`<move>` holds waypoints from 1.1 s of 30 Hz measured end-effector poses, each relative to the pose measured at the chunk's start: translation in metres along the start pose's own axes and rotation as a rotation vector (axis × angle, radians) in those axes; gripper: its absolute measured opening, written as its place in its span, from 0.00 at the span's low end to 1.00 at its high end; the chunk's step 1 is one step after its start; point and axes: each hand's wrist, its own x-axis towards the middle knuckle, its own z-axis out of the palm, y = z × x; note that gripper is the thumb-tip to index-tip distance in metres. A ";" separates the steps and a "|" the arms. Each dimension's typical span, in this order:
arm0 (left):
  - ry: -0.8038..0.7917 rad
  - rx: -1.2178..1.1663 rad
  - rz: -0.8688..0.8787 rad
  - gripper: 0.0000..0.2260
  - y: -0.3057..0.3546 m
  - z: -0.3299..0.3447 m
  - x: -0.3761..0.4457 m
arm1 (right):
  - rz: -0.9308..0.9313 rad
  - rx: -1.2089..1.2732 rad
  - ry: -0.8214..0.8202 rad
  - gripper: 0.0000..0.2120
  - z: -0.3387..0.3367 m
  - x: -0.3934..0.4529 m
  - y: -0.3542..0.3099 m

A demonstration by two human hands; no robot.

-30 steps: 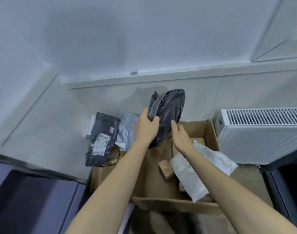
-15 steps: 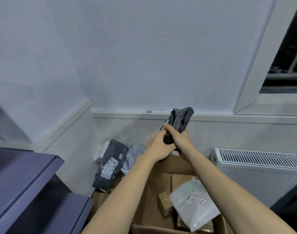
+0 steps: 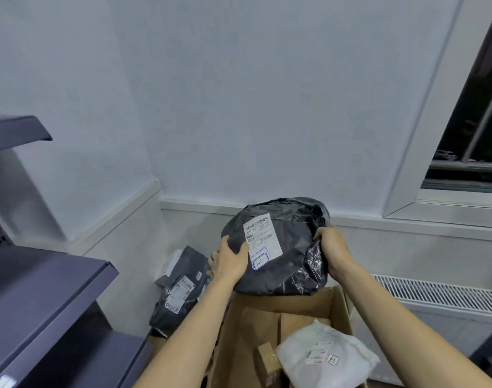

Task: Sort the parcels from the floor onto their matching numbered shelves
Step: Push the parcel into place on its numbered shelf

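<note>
Head view shows both hands holding a black parcel (image 3: pixel 281 247) up in front of the wall, above an open cardboard box (image 3: pixel 284 320). Left hand (image 3: pixel 229 260) grips its left edge, thumb curled over the front beside the white label (image 3: pixel 263 242); right hand (image 3: pixel 333 252) has its fingers closed on the crinkled right edge. A boxed handwritten number at the label's foot looks like 12, though the writing is too small to be certain.

In the box lie a white parcel (image 3: pixel 326 357) and a small brown packet (image 3: pixel 267 359). Another black parcel (image 3: pixel 180 292) lies on the floor just left of the box. Dark shelves (image 3: pixel 43 281) stand at the left; no shelf numbers are readable here.

Risks, as I judge them: the handwritten digits could be misread, sending the parcel to the wrong shelf. The film is slick and loose, so a grip on bunched plastic alone may slide or tear if the contents shift during the turn towards the shelves. The left thumb sits close to the number and could cover it when checking
</note>
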 end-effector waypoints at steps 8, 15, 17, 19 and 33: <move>0.053 -0.465 0.091 0.25 0.006 -0.010 -0.001 | -0.169 -0.057 0.150 0.19 0.001 -0.005 -0.003; 0.210 -0.451 0.312 0.20 0.032 -0.036 -0.014 | -0.362 -0.282 0.154 0.27 0.018 -0.017 -0.013; 0.243 -0.428 0.329 0.19 0.034 -0.044 -0.017 | -0.381 -0.292 0.142 0.27 0.023 -0.024 -0.016; 0.280 -0.425 0.331 0.19 0.036 -0.054 -0.022 | -0.405 -0.278 0.123 0.30 0.028 -0.032 -0.016; 0.571 -0.101 0.130 0.13 -0.041 -0.143 -0.097 | -0.351 -0.239 -0.236 0.28 0.113 -0.096 0.014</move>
